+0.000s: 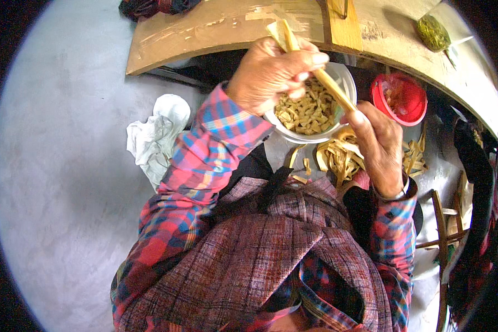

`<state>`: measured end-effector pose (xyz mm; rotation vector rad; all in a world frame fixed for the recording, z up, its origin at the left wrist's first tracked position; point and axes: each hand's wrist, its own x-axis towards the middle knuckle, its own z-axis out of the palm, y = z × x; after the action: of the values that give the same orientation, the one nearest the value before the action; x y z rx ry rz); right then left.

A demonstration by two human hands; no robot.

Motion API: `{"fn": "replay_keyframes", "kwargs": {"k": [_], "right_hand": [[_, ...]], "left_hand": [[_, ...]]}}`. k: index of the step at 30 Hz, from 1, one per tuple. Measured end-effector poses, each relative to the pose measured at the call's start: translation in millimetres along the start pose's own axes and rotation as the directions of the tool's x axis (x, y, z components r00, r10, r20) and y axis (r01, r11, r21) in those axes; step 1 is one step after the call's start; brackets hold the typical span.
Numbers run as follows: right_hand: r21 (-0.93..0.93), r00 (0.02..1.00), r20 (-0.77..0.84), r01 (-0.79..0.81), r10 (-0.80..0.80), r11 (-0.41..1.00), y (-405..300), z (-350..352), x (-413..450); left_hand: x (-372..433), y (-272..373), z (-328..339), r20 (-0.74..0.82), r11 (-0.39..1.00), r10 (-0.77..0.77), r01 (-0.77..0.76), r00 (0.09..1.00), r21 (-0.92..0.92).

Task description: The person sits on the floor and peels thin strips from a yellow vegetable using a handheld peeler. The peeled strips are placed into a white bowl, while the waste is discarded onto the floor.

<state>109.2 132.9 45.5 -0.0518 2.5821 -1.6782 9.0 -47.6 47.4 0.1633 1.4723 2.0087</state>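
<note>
A long pale yellow plant stalk (pixel 334 89) runs diagonally between my two hands. My left hand (pixel 276 72) grips its upper part, where a flat strip of the same material stands up beside it. The fingers of my right hand (pixel 375 143) pinch its lower end. Beneath the stalk is a white plastic bucket (pixel 348 83), partly filled with short cut pieces (pixel 307 114) of similar material. Long pale peelings (pixel 340 155) lie heaped on the floor just below the bucket, partly behind my right hand. Whether either hand also holds a blade cannot be told.
A wooden tabletop (pixel 216 29) curves across the top, with a green bundle in clear plastic (pixel 433 33) on it. A red plastic bucket (pixel 421 101) stands right of the white one. More peelings (pixel 415 157) lie at right. A crumpled white bag (pixel 157 133) lies left; a wooden frame (pixel 442 232) is at right.
</note>
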Motion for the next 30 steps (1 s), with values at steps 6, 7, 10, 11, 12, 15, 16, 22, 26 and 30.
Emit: {"fn": "replay_keyframes", "kwargs": {"k": [6,7,10,11,12,15,16,22,26,30], "right_hand": [[-0.099,0.994,-0.044,0.095,-0.099,0.991,-14.9,-26.9,-8.9],[-0.117,0.992,-0.054,0.109,-0.116,0.987,-16.6,-31.1,-5.4],[-0.152,0.983,-0.096,0.143,-0.158,0.978,-21.6,-41.7,8.5],[-0.203,0.969,-0.140,0.172,-0.202,0.964,-18.3,-45.8,16.5],[-0.228,0.963,-0.167,0.173,-0.213,0.958,-17.4,-48.8,23.9],[-0.311,0.940,-0.261,0.133,-0.219,0.941,-16.5,-58.9,52.0],[-0.375,0.914,-0.283,0.174,-0.291,0.911,-15.2,-63.1,61.4],[-0.519,0.779,-0.399,0.243,-0.483,0.820,-1.3,-70.1,103.7],[-0.645,0.775,-0.314,0.249,-0.548,0.723,57.2,-55.1,119.9],[-0.328,0.932,-0.303,0.096,-0.201,0.940,33.0,-38.8,70.5]], "left_hand": [[-1.7,22.6,-2.6,0.079,0.988,0.122,-0.129,0.989,0.088],[0.4,26.3,-0.7,0.059,0.990,0.116,-0.121,0.991,0.076],[11.8,34.1,2.2,0.048,0.984,0.152,-0.156,0.987,0.085],[21.6,36.3,3.9,0.064,0.974,0.194,-0.200,0.979,0.107],[29.2,38.6,3.6,0.069,0.963,0.230,-0.238,0.971,0.130],[56.5,49.1,2.1,0.092,0.937,0.292,-0.304,0.952,0.171],[64.6,51.1,2.9,0.072,0.921,0.340,-0.347,0.938,0.177],[101.6,51.9,5.1,0.003,0.830,0.495,-0.474,0.869,0.293],[123.6,25.3,-12.5,-0.067,0.543,0.610,-0.355,0.790,0.761],[100.7,23.0,-33.2,-0.072,0.424,0.563,-0.213,0.823,0.880]]}}
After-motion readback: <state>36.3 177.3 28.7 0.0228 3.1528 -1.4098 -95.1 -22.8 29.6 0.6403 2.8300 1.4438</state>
